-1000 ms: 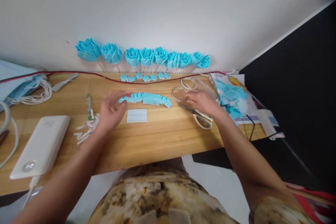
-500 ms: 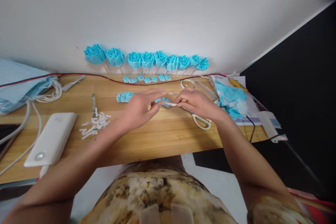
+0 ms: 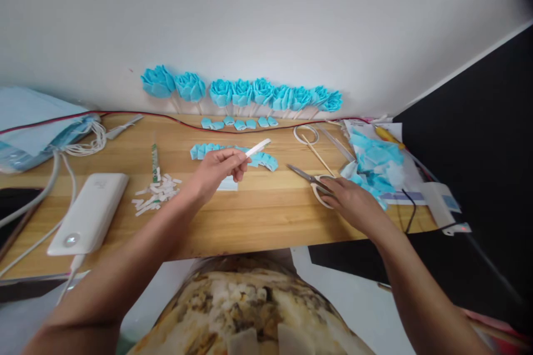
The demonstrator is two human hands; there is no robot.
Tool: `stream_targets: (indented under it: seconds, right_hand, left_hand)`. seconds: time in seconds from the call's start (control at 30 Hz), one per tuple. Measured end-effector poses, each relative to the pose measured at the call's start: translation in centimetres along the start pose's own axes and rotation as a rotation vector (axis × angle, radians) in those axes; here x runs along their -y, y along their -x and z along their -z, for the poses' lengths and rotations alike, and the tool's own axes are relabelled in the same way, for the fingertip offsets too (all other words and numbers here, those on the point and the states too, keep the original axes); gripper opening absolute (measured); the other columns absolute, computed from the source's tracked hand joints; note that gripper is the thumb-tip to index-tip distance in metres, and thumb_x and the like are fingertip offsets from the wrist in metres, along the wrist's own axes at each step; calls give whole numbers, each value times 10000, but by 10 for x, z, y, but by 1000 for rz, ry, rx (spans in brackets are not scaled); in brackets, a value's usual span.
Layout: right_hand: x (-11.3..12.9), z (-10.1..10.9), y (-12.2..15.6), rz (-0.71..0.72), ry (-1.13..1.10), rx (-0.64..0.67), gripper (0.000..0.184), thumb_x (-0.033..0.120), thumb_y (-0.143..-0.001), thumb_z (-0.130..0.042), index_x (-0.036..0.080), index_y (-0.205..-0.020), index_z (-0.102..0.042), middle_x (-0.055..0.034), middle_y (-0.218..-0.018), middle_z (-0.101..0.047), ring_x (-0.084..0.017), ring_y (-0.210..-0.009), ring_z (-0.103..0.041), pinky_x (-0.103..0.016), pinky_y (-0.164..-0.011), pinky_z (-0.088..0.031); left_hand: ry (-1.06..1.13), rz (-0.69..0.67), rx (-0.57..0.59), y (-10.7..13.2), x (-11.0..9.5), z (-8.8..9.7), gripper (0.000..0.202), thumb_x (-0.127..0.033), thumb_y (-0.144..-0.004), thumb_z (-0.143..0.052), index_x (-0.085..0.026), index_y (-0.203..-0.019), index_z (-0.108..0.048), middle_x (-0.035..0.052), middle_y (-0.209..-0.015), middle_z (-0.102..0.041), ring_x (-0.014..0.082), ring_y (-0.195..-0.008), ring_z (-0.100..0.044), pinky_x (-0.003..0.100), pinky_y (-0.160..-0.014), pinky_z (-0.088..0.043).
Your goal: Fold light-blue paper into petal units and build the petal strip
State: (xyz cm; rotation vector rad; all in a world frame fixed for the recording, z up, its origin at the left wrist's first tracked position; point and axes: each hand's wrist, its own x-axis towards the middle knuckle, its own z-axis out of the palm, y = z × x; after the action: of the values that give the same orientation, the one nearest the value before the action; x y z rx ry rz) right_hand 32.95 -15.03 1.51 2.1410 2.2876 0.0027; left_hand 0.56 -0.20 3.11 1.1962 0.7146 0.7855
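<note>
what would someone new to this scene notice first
Most likely the row of bright blue flowers along the white wall at the back of the wooden desk. Next, the left hand pinching a white strip near the desk's middle, and the right hand at the handles of the scissors.

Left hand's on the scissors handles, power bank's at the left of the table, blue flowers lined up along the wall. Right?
Wrong hand: the head view shows the right hand on the handles of the scissors; the left hand pinches a narrow white piece. The power bank is at the left of the table, and the blue flowers are lined up along the wall.
</note>
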Motion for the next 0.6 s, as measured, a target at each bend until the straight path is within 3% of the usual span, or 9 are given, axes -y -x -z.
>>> stream_targets:
  seconds: [0.17, 0.33, 0.4, 0.5, 0.6]
  right_hand:
    - [1, -16, 3, 28, -34, -58, 392, 181, -940, -467, 155, -1318, -570, -173, -1214, -680, -306, -1089, -654, -427, -909, -536]
    - [-5, -15, -7, -42, -186, -41, 457, 185, -836, -576, 161, -1292, -597, -151, -1128, -685, -311, -1039, -651, -452, -901, -530]
    - [-2, -8, -4, -139, -436, -57, 484, 242, -794, -647, 187, -1273, -596, -103, -1048, -692, -263, -941, -672, -423, -881, -538]
    - [14, 6, 11, -257, -989, -40, 583, 401, -707, -787, 237, -1231, -590, -39, -948, -673, -209, -828, -685, -376, -816, -556]
    - [41, 20, 34, -249, -1391, 170, 671, 540, -658, -845, 247, -1211, -603, -60, -972, -692, -205, -818, -696, -338, -740, -556]
  left_hand:
    - [89, 113, 86, 27, 12, -8, 304, -428, -848, -699, -142, -746, -690, 30, -726, -651, 102, -580, -556, 245, -581, -438]
    - [182, 204, 104, 46, 26, -22, 360, -476, -804, -743, -123, -768, -685, 28, -719, -650, 101, -556, -561, 241, -556, -435]
    - [233, 229, 94, 50, 29, -26, 378, -484, -775, -771, -117, -755, -684, 24, -697, -646, 99, -538, -561, 238, -547, -433]
    - [310, 260, 97, 52, 32, -31, 387, -481, -752, -796, -114, -725, -673, 26, -676, -652, 99, -519, -563, 234, -533, -427]
    - [359, 273, 109, 53, 36, -34, 394, -483, -748, -804, -112, -726, -675, 35, -673, -665, 105, -524, -576, 235, -539, -435]
